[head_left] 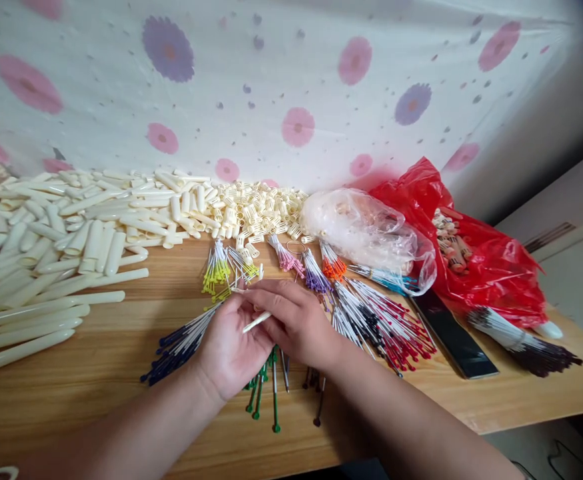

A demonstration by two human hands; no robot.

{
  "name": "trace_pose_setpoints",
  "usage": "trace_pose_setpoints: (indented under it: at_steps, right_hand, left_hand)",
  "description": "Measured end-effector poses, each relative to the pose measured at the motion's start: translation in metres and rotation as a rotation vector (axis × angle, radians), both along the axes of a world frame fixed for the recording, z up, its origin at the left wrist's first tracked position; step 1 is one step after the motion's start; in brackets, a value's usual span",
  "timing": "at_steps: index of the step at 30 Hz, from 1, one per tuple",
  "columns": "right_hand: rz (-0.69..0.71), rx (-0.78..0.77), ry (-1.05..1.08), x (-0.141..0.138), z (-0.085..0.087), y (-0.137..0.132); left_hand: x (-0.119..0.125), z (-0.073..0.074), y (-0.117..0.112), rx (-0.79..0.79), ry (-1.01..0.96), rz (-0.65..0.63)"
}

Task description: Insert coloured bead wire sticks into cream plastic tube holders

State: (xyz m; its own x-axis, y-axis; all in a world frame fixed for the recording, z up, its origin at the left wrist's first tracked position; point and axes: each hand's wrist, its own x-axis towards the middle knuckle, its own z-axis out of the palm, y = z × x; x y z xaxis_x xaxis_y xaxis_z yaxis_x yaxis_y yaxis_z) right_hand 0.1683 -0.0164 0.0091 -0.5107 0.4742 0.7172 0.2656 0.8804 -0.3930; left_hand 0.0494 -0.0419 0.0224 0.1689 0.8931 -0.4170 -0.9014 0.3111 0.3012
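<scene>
My left hand is palm up over the middle of the table, its fingers curled and largely hidden behind my right hand. Closed from above, my right hand overlaps it. A thin cream stick pokes out from under the right fingers across the left palm. Another small pale tip shows by the left thumb; what it belongs to is hidden. Beneath the hands, green-ended pen refills fan toward me. Dark-blue-ended refills lie beside my left wrist, black-ended ones and red-ended ones right of my right hand.
Cream tubes heap at the left, with small slotted cream pieces at the back. Yellow, pink and orange refill bundles lie ahead. A clear bag, red bag and black strip occupy the right.
</scene>
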Motion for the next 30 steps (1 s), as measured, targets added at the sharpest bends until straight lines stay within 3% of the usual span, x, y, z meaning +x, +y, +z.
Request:
trace_pose_setpoints:
  at_steps: [5, 21, 27, 30]
  right_hand:
    - [0.017, 0.034, -0.077, -0.002, 0.002, -0.003]
    - [-0.008, 0.102, -0.002, 0.003, 0.003, -0.005]
    - [-0.015, -0.028, 0.209, 0.013, 0.013, -0.013]
    - [0.017, -0.02, 0.162, 0.012, 0.013, -0.012]
  left_hand:
    - [-0.003, -0.002, 0.003, -0.001, 0.006, -0.034]
    - [-0.006, -0.001, 0.001, 0.023, 0.032, -0.169]
    - [-0.008, 0.002, 0.003, 0.03, 0.024, -0.116]
    - [-0.006, 0.003, 0.003, 0.036, -0.022, -0.107]
